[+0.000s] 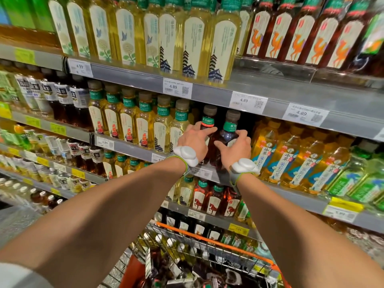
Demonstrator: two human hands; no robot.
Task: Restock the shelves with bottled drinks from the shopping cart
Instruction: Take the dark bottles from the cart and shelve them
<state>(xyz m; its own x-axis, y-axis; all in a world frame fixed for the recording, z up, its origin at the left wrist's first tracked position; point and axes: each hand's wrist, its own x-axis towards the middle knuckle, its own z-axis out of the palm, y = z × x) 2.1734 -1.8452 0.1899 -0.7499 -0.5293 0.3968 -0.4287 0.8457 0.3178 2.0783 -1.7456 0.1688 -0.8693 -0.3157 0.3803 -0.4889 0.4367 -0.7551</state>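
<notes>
— Two bottles at once, then? Where are they?

— On the middle shelf (128,145), in the dark gap just right of the pale yellow bottles (143,125). The left hand (192,142) has its fingers (208,130) wrapped round the shoulder of the left dark bottle (208,119). Close beside it stands the right dark bottle (231,126). The right hand (234,151) grips that one, thumb on one side, fingers (244,135) curled round the other.

— Upright? Set down?

— Both upright. Their bases are hidden behind the hands, so I cannot tell whether they rest on the shelf yet. Right of them the amber bottles (291,161) fill their row.

— How far along is the job?

— Most rows look full to me. This slot seems barely begun: only the pair in it, and darkness behind. Below, the shopping cart (207,239) holds a good heap of bottles (158,260), dark and pale mixed. I'd judge plenty is left to shelve.
</notes>
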